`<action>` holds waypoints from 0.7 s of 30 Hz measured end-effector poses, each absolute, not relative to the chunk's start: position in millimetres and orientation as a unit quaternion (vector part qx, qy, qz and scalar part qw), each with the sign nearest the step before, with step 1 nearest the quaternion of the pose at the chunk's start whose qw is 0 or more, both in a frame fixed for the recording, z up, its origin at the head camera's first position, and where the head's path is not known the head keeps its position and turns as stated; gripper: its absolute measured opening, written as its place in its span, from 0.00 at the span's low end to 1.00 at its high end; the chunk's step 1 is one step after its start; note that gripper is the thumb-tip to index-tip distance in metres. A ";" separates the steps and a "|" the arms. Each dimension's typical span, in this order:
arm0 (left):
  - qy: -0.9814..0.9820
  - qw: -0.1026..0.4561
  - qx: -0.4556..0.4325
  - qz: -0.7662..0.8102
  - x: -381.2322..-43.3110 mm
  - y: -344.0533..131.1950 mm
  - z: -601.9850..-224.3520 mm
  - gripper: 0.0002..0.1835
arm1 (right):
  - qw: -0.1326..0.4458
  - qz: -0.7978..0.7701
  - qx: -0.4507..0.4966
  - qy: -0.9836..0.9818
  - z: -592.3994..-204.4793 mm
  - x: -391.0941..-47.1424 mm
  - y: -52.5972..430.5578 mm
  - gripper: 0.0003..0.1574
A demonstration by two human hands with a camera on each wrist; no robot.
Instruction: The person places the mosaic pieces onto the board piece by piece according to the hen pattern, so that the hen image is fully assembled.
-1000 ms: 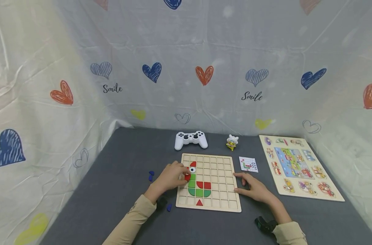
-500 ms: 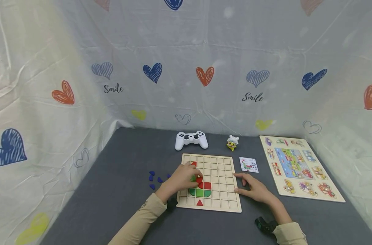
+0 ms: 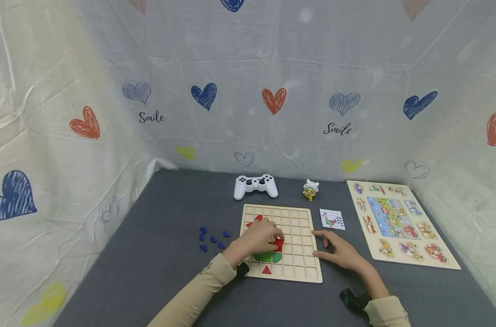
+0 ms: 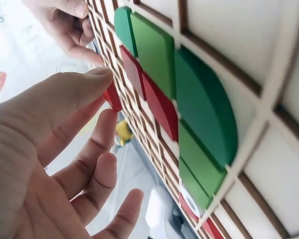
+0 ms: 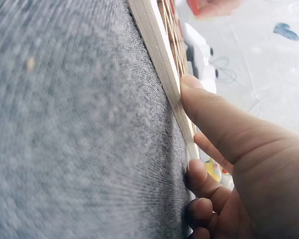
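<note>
My left hand (image 3: 257, 239) pinches a small red puzzle piece (image 4: 112, 97) between thumb and index finger, over the middle of the wooden grid board (image 3: 297, 227); its other fingers are spread loosely. Beneath and beside it, green pieces (image 4: 205, 104) and red pieces (image 4: 159, 105) lie in the grid, with a white eye piece (image 4: 189, 201) further along. The head view has these partly hidden by the hand. A lone red triangle (image 3: 266, 270) sits near the board's front edge. My right hand (image 3: 341, 251) touches the board's right edge with thumb and fingertip, fingers relaxed.
Several blue pieces (image 3: 213, 239) lie on the dark table left of the board. A pattern card (image 3: 332, 220) lies to its right, near a picture puzzle board (image 3: 389, 254). Behind stand a white game controller (image 3: 255, 185) and a small figurine (image 3: 310, 190). A patterned cloth hangs behind.
My left hand has carried the red piece rightward across the board, from its left side to the middle. More blue pieces show where the arm was. My right hand has stayed put.
</note>
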State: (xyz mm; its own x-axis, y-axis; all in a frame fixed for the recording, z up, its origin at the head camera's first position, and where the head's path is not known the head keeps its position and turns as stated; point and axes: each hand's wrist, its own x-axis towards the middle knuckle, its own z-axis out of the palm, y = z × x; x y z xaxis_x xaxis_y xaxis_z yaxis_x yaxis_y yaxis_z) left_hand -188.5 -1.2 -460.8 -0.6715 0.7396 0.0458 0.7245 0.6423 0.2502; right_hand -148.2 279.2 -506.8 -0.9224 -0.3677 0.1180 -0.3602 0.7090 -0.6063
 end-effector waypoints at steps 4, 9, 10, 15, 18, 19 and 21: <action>0.904 0.043 0.409 0.117 -188.5 7.0 -462.8 0.12 | 0.008 -0.325 -0.193 0.926 -507.1 -148.1 278.7 0.36; 0.905 0.057 0.405 0.113 -188.2 19.2 -463.9 0.12 | 0.010 -0.326 -0.188 0.926 -508.1 -147.8 279.3 0.36; 0.906 0.057 0.405 0.113 -188.0 21.4 -463.9 0.11 | 0.010 -0.327 -0.187 0.926 -508.3 -147.7 279.4 0.36; 0.910 0.058 0.398 0.103 -185.4 28.5 -465.2 0.12 | 0.011 -0.329 -0.187 0.926 -508.4 -148.0 279.3 0.36; 0.912 0.062 0.392 0.102 -184.0 29.7 -465.1 0.12 | 0.011 -0.330 -0.188 0.925 -507.8 -148.4 278.8 0.36; 0.912 0.064 0.390 0.105 -183.7 29.8 -465.1 0.12 | 0.011 -0.329 -0.189 0.925 -507.7 -148.5 278.7 0.36; 0.913 0.066 0.388 0.109 -183.5 29.9 -465.6 0.11 | 0.011 -0.327 -0.190 0.926 -507.4 -148.6 278.7 0.36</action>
State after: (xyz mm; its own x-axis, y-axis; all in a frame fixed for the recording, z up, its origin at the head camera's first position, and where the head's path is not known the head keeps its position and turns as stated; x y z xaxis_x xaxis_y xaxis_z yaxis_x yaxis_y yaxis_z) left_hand -183.5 29.9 -465.6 -0.6902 0.7227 -0.0354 0.6943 0.6752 0.2490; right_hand -148.6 278.7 -507.4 -0.9278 -0.3583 0.1040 -0.3440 0.7137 -0.6102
